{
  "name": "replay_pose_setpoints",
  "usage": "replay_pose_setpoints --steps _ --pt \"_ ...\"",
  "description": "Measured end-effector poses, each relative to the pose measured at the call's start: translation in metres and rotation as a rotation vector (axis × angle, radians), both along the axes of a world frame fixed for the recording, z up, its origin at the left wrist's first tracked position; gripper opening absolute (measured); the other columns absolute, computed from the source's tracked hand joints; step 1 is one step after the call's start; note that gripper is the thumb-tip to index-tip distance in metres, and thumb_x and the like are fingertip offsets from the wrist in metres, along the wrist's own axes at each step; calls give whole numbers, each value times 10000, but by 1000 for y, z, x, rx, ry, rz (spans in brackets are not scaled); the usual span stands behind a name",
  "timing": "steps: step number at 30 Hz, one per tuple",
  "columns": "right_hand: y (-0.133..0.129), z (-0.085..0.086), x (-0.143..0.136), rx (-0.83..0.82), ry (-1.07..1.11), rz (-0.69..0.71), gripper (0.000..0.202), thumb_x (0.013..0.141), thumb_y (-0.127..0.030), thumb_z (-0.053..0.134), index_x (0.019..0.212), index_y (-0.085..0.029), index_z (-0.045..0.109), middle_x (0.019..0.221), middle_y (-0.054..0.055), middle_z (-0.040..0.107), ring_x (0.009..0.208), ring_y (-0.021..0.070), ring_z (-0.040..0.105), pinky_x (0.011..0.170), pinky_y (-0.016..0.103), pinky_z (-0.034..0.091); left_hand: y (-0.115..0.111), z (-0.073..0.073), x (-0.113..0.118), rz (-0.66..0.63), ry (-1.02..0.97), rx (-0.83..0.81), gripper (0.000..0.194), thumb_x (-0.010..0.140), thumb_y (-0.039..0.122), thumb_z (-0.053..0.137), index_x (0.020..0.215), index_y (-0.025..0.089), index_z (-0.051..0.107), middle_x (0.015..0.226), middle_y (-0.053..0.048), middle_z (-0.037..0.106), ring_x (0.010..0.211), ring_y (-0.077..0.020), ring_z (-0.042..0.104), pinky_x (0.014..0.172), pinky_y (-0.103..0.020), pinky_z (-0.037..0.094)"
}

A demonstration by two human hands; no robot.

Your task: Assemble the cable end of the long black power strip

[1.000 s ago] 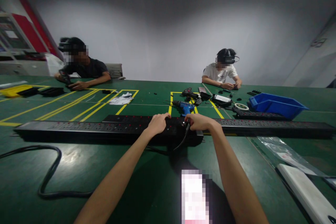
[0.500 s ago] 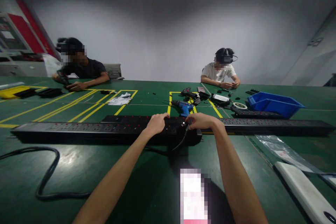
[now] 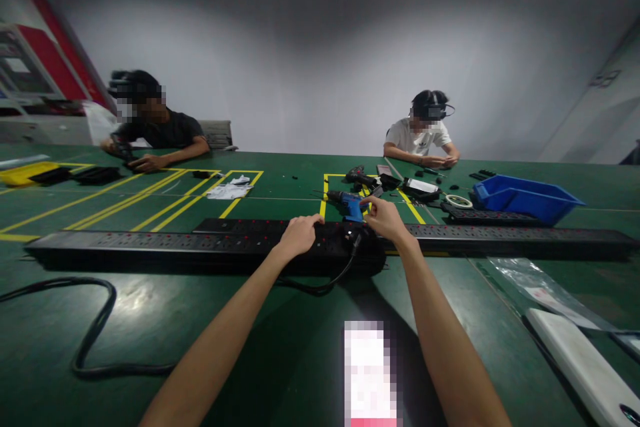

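A long black power strip (image 3: 165, 248) with rows of sockets and small red marks lies across the table before me. My left hand (image 3: 299, 235) rests on its right part, fingers curled over the far edge and holding it. A black plug (image 3: 354, 235) sits at the strip's right end, its cord (image 3: 342, 275) curving down and left. My right hand (image 3: 386, 219) is raised just beyond the plug, fingers bent and slightly apart, with nothing visible in them. Its fingertips are beside the handle of a blue drill (image 3: 353, 205); whether they touch it I cannot tell.
More power strips (image 3: 515, 239) lie behind and to the right. A blue bin (image 3: 530, 197), tape roll (image 3: 458, 201) and second drill (image 3: 360, 177) stand farther back. A thick cable (image 3: 95, 340) loops at left; a white bar (image 3: 580, 360) lies right. Two people sit opposite.
My right hand has let go of the plug and moved up and slightly right, towards the blue drill. The plug stays at the strip's end. My left hand has hardly moved.
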State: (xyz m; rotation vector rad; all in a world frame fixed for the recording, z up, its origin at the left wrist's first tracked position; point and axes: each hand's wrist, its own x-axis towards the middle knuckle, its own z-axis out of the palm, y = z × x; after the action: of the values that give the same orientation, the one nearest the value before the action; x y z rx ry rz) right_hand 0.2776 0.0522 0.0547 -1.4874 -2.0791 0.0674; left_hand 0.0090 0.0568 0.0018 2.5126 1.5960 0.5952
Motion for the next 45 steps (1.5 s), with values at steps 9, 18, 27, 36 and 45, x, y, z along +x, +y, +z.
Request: replay_pose_setpoints --steps 9,18,27,36,45 --pt "10 -34 5 -67 -141 -205 260 922 -306 470 909 -210 712 938 78 728 850 193 634 689 242 354 -1 0 0 1 -6 0 433 895 106 379 1214 290 608 1177 -24 688 1116 -210 608 1041 -376 389" --pt "6 -33 15 -137 -261 -355 382 969 -391 382 969 -195 710 1017 109 721 941 226 638 701 266 345 -6 5 1 12 -6 -16 402 917 135 360 1205 275 604 1171 -37 683 1116 -216 601 1046 -392 384" --pt "4 -34 30 -175 -294 -475 473 981 -407 330 976 -180 744 1029 157 717 995 256 642 826 318 369 -6 5 1 11 1 -5 384 938 159 349 1201 267 606 1180 -41 680 1122 -216 598 1043 -388 379" --pt "6 -44 37 -140 -198 -626 562 975 -429 282 1007 -127 755 991 193 718 977 293 643 877 368 353 -6 4 4 78 40 0 393 993 328 332 1306 218 543 1213 -91 661 1138 -248 584 1028 -404 375" --pt "8 -44 32 -133 -152 -653 562 968 -387 266 996 -127 763 992 195 722 947 289 650 867 360 372 10 14 18 179 101 -123 547 951 598 306 1040 218 690 1118 -120 700 1059 -305 626 938 -453 421"
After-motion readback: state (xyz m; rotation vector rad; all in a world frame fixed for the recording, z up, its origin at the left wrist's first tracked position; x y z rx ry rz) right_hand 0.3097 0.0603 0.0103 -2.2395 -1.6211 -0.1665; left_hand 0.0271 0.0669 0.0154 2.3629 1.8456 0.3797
